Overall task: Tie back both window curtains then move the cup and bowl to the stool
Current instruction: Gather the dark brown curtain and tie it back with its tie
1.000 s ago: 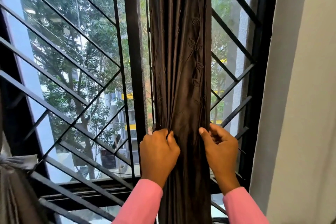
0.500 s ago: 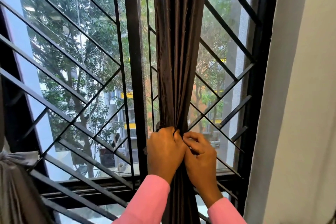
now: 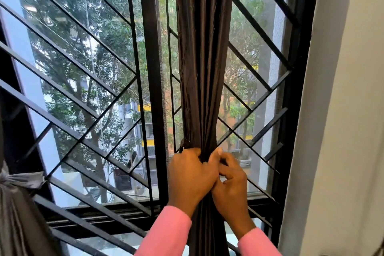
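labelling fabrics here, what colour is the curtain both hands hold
The curtain is dark brown with a slight sheen; the head view shows it.

Glossy brown cloth curtain (image 3: 204, 58); matt black metal grille (image 3: 152, 68).

the left sleeve (image 3: 166, 235) and the right sleeve (image 3: 257, 243) are pink and plain. the left hand (image 3: 190, 174) and the right hand (image 3: 230, 185) are bare.

black window grille (image 3: 116, 93) right behind gathered curtain (image 3: 203, 68), wall (image 3: 342, 110) close right
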